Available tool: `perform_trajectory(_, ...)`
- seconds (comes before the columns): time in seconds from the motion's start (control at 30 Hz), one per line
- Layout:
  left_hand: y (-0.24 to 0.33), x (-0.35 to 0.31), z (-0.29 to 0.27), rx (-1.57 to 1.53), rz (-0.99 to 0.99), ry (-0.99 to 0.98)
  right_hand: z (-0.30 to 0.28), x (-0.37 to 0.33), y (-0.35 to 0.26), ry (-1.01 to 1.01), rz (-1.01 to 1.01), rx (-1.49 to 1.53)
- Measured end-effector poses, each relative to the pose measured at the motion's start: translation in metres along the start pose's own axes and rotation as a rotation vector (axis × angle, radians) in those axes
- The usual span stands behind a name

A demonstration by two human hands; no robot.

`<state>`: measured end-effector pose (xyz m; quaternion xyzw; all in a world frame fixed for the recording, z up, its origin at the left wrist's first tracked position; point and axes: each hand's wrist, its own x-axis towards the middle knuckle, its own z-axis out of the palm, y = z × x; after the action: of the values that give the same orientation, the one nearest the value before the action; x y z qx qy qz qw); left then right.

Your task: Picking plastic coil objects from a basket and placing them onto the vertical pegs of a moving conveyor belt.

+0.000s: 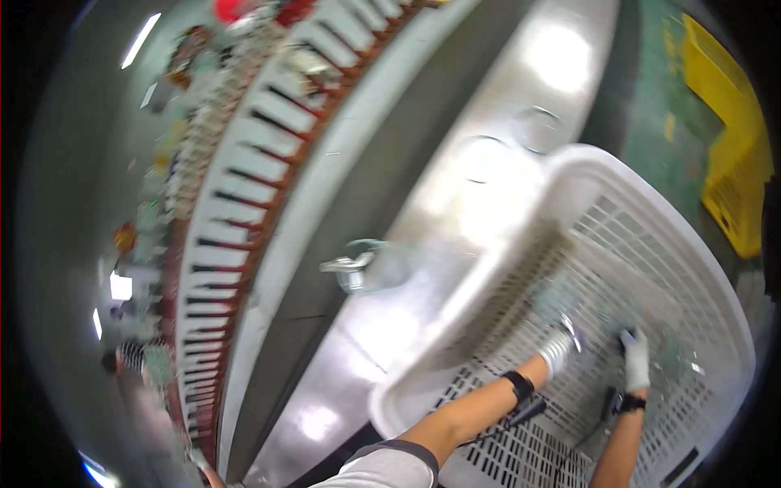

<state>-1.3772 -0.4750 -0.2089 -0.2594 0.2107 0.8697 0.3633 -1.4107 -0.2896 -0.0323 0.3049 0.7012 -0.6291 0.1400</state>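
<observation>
Both my hands reach down inside a large white plastic basket (663, 203) with slotted walls. My left hand (556, 351), in a white glove with a ribbed cuff, is closed at a shiny metal part beside a clear glass vessel (556, 298); blur hides the exact grip. To its right, my gloved right hand (637, 359) is low in the basket, its dark fingertips near more clear glass (622, 315). Whether those fingers hold anything cannot be made out. Further glass pieces (674, 358) lie along the right side.
Beside the basket, a shiny metal table (390, 325) bears a glass vessel with a metal clasp (358, 267) and round glass rims (484, 159). Left of it runs a long slatted conveyor (260, 175). Yellow crates (728, 179) stand far right; a person (146, 358) is at far left.
</observation>
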Motion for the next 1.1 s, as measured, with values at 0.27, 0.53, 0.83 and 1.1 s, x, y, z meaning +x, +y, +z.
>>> perform_trajectory(0.27,0.153,-0.255,0.193,0.418,-0.224,-0.191,-0.030,-0.079,-0.003,0.143,0.094,0.338)
perform_trajectory(0.53,0.339,-0.404,0.187,0.744,0.547,-0.309,0.024,-0.163,-0.064,-0.009,-0.060,0.468)
perform_trajectory(0.83,0.520,-0.447,0.105,0.792,1.281,0.438,0.123,-0.257,-0.126,-0.079,-0.171,0.569)
perform_trajectory(1.1,0.601,-0.411,0.032,1.405,1.451,1.216,0.154,-0.286,-0.114,-0.047,-0.241,0.580)
